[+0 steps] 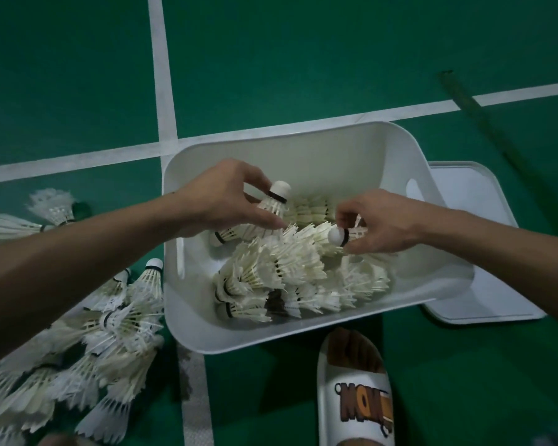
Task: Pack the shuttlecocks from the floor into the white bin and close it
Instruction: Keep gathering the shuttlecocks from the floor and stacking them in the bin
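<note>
1. White bin [319, 156]: stands open on the floor, partly filled.
2. My left hand [226, 197]: fingers curled round an upright shuttlecock [276, 201] over the bin.
3. My right hand [379, 223]: pinches a second shuttlecock [337, 236] inside it.
4. Floor pile [116, 323], left of the bin: unpacked.
5. Lid [484, 284]: beside the bin, not yet on.

The green court floor [303, 59] lay under me. A white line [165, 75] ran away from me and a second white line [78, 160] cut across it. A long dark strip [484, 120], perhaps a pole, lay slantwise at the upper right, over that cross line. My foot [356, 349] sat in a white slide sandal [351, 410] with brown cartoon lettering, at the bottom edge.
</note>
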### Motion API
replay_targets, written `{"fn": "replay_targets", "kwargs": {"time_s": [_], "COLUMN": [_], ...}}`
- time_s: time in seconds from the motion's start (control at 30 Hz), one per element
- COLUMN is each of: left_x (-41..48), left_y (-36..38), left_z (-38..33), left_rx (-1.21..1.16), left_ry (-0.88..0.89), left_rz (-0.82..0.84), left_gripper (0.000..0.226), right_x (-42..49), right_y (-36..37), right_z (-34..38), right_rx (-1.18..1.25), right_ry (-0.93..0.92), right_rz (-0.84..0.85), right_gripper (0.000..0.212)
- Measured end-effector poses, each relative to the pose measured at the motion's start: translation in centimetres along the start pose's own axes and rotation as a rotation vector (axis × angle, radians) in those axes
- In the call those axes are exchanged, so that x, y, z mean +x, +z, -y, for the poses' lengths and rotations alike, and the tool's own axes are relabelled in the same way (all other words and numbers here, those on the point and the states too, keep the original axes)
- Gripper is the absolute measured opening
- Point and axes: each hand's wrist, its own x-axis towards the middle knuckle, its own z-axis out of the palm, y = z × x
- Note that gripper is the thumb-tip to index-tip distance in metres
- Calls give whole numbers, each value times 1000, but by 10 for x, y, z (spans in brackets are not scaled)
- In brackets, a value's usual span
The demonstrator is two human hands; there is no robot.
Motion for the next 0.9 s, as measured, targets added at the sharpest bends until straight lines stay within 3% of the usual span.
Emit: {"fn": "replay_targets", "kwargs": {"time_s": [0.1,0.23,0.4,0.57,0.7,0.83,0.9], "left_x": [1,1,3,6,6,6,7], "left_y": [1,2,5,8,7,6,6], "left_z": [6,12,13,14,13,12,11], "left_rx": [-19,-20,-67,-30,19,-32,-43], "left_ry": [6,39,54,61,80,77,86], "left_rz": [-7,-11,17,0,-41,-21,2], "left_gripper": [46,40,37,37,37,41,39], "right_x": [4,7,7,3,3,6,8], "right_y": [4,14,18,16,18,31,37], "right_z": [0,3,6,9,1,1,2], "right_rx": [-78,-130,109,164,169,497,511], "right_ry": [-55,-68,-12,-62,-40,-15,-30], "right_rz": [50,44,-10,143,87,55,36], "right_gripper": [26,41,48,68,65,66,67]}}
